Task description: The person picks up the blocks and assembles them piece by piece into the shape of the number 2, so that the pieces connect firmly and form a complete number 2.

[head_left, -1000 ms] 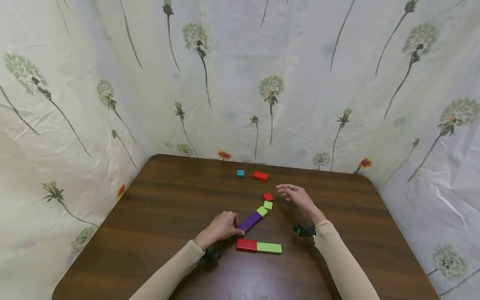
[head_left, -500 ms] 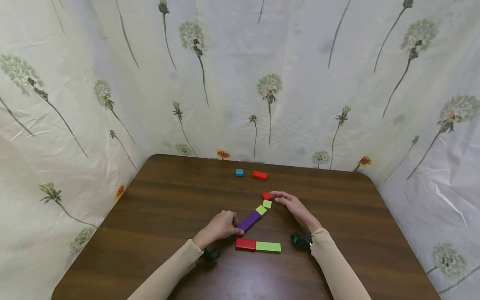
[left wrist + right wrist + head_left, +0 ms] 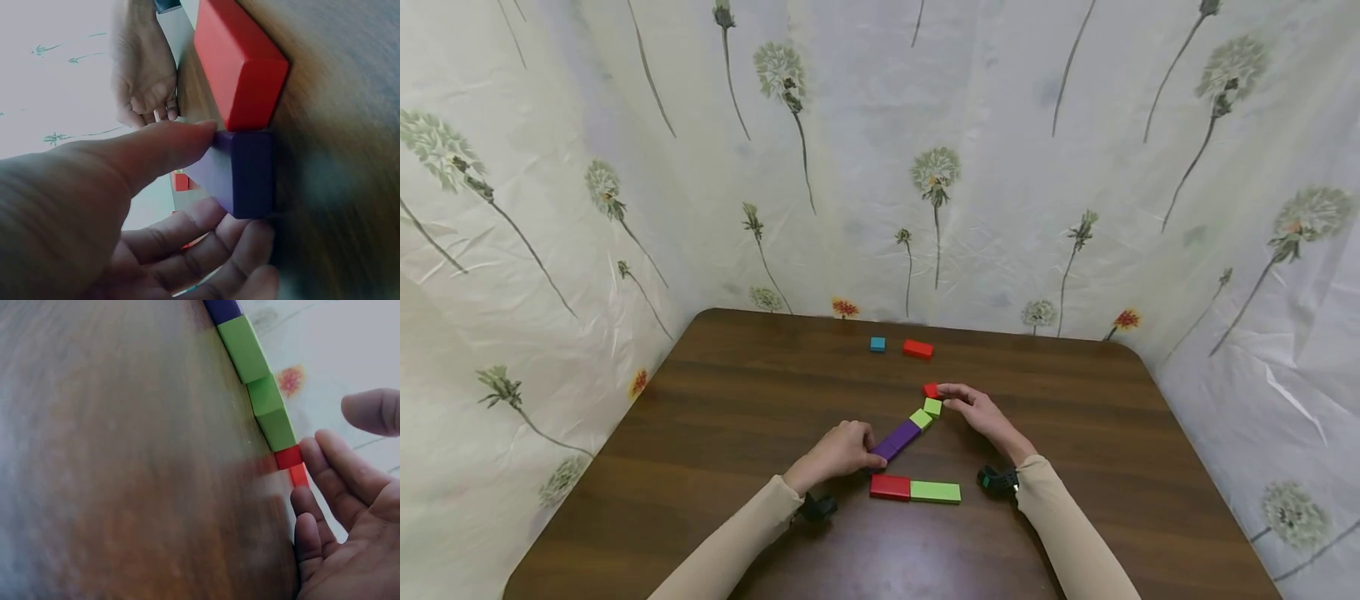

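My left hand (image 3: 838, 454) pinches the near end of a purple block strip (image 3: 897, 441), thumb on one side and fingers on the other. In the left wrist view the purple block's end (image 3: 252, 175) shows between thumb and fingers. Two light green blocks (image 3: 921, 419) continue the slanting row away from it, the farther one turned at a slight angle. A small red block (image 3: 930, 390) ends the row. Beside it, the fingertips of my right hand (image 3: 981, 417) touch its side, thumb held apart in the right wrist view, where the red block (image 3: 289, 457) shows.
Nearer the body, a longer red block (image 3: 890, 487) and a light green block (image 3: 936, 492) lie end to end. Toward the back of the wooden table (image 3: 760, 367) are a small blue block (image 3: 877, 344) and a red block (image 3: 917, 349). A flower-patterned curtain (image 3: 850, 167) hangs behind.
My right hand has moved left and down to the small red block, from above the table beside it. My left hand keeps its pinch on the purple block.
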Demonstrator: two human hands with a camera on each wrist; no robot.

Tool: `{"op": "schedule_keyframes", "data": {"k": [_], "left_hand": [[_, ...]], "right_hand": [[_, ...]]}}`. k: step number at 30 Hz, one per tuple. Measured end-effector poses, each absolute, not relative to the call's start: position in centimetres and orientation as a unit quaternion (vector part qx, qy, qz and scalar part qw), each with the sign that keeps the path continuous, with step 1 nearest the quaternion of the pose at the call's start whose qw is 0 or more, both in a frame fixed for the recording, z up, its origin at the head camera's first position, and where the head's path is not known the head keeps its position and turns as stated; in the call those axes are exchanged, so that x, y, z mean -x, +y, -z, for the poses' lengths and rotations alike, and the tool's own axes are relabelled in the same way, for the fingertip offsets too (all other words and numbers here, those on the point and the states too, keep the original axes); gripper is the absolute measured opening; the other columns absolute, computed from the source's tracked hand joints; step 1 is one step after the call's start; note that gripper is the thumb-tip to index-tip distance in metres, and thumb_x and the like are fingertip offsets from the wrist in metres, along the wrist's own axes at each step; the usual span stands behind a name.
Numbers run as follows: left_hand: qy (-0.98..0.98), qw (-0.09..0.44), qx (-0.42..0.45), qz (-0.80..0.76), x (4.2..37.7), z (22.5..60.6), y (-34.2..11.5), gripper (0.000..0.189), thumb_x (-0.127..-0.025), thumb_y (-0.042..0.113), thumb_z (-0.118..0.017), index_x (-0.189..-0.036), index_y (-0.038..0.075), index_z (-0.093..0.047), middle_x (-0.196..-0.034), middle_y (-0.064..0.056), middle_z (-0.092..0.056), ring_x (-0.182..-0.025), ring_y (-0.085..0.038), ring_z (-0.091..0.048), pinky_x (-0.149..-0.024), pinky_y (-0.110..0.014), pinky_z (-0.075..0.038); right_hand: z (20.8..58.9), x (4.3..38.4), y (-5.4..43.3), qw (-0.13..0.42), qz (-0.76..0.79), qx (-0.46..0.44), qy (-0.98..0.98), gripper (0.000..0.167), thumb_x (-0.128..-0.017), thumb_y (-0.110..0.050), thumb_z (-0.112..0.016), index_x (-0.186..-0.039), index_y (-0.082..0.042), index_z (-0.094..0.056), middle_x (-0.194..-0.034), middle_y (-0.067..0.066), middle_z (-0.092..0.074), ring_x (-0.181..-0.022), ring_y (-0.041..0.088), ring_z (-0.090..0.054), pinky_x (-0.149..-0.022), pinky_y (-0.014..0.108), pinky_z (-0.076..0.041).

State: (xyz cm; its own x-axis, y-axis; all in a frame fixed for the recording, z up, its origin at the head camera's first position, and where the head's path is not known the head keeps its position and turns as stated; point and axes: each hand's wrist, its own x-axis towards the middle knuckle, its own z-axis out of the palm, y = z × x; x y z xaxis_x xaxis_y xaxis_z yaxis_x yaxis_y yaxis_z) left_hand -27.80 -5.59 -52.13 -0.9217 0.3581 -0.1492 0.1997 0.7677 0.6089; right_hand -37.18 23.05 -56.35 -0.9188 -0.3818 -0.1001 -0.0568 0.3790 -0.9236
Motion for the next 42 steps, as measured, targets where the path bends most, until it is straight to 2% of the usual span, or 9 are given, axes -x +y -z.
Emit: {"op": "schedule_keyframes", "data": {"k": [3,7,13,17,22,26,31,37,42], "left_hand": [[0.927,0.139,-0.157,-0.312,28.0,52.2,-5.7,0.028,-0.080,0.030,-0.079,-0.080,0.011,-0.060,-0.068,0.003,-0.056,-0.056,-0.008,-0.048,-0.051,-0.022,-0.039],[0.921,0.156,-0.159,-0.320,28.3,52.0,-5.9,0.034,-0.081,0.039,-0.077,-0.081,0.009,-0.060,-0.069,0.003,-0.056,-0.058,-0.009,-0.047,-0.052,-0.023,-0.038],[0.921,0.184,-0.146,-0.312,29.9,51.3,-6.5,0.048,-0.085,0.053,-0.067,-0.077,0.006,-0.064,-0.061,0.001,-0.054,-0.054,-0.010,-0.047,-0.050,-0.025,-0.037],[0.923,0.179,-0.156,-0.303,31.7,50.9,-7.0,0.057,-0.089,0.053,-0.062,-0.073,-0.001,-0.067,-0.058,-0.007,-0.058,-0.049,-0.010,-0.045,-0.049,-0.024,-0.035],[0.922,0.167,-0.166,-0.308,34.1,50.4,-7.1,0.048,-0.091,0.044,-0.064,-0.078,-0.003,-0.071,-0.069,-0.017,-0.068,-0.051,-0.013,-0.050,-0.049,-0.024,-0.038],[0.926,0.123,-0.187,-0.305,36.3,50.1,-6.5,0.030,-0.090,0.029,-0.069,-0.079,0.001,-0.070,-0.071,-0.014,-0.068,-0.054,-0.012,-0.051,-0.050,-0.023,-0.040],[0.935,0.040,-0.223,-0.272,39.6,49.7,-4.8,0.008,-0.088,0.011,-0.070,-0.091,0.005,-0.068,-0.083,-0.004,-0.067,-0.068,-0.010,-0.057,-0.062,-0.024,-0.048],[0.938,-0.034,-0.244,-0.243,43.1,49.9,-3.0,0.017,-0.090,0.006,-0.065,-0.105,0.000,-0.070,-0.099,-0.011,-0.069,-0.091,-0.022,-0.063,-0.081,-0.036,-0.052],[0.949,-0.075,-0.238,-0.192,45.6,50.5,-2.0,0.021,-0.091,0.010,-0.064,-0.111,0.005,-0.070,-0.110,-0.009,-0.068,-0.106,-0.024,-0.062,-0.091,-0.039,-0.048]], "right_hand": [[56.5,37.1,23.0,0.145,0.537,0.132,0.820,0.040,-0.099,-0.027,-0.055,-0.137,-0.013,-0.052,-0.144,0.012,-0.048,-0.138,0.033,-0.037,-0.109,0.055,-0.030],[56.6,37.0,22.9,0.133,0.530,0.127,0.828,0.037,-0.099,-0.025,-0.056,-0.134,-0.016,-0.055,-0.142,0.010,-0.050,-0.134,0.031,-0.042,-0.106,0.051,-0.035],[56.7,36.8,22.9,0.134,0.527,0.116,0.831,0.035,-0.098,-0.023,-0.056,-0.132,-0.019,-0.056,-0.143,0.008,-0.049,-0.137,0.031,-0.038,-0.107,0.051,-0.033],[56.6,36.9,23.1,0.137,0.532,0.111,0.828,0.033,-0.098,-0.025,-0.057,-0.130,-0.020,-0.058,-0.142,0.007,-0.051,-0.137,0.029,-0.038,-0.108,0.052,-0.032],[56.6,37.3,23.4,0.140,0.528,0.117,0.829,0.031,-0.098,-0.027,-0.057,-0.129,-0.022,-0.059,-0.138,0.005,-0.054,-0.134,0.028,-0.043,-0.108,0.051,-0.033],[56.6,37.4,23.6,0.134,0.520,0.127,0.834,0.032,-0.098,-0.026,-0.057,-0.129,-0.020,-0.059,-0.138,0.006,-0.054,-0.133,0.029,-0.043,-0.107,0.050,-0.035],[56.0,37.1,23.3,0.129,0.522,0.130,0.833,0.033,-0.098,-0.024,-0.057,-0.129,-0.016,-0.059,-0.138,0.009,-0.054,-0.133,0.030,-0.043,-0.105,0.050,-0.036],[56.0,37.0,22.9,0.125,0.524,0.128,0.833,0.032,-0.098,-0.024,-0.058,-0.129,-0.017,-0.060,-0.138,0.008,-0.054,-0.131,0.028,-0.045,-0.101,0.047,-0.038],[56.5,37.3,23.2,0.121,0.518,0.127,0.837,0.031,-0.097,-0.028,-0.058,-0.127,-0.022,-0.060,-0.137,0.004,-0.055,-0.133,0.027,-0.044,-0.105,0.049,-0.036]]}}
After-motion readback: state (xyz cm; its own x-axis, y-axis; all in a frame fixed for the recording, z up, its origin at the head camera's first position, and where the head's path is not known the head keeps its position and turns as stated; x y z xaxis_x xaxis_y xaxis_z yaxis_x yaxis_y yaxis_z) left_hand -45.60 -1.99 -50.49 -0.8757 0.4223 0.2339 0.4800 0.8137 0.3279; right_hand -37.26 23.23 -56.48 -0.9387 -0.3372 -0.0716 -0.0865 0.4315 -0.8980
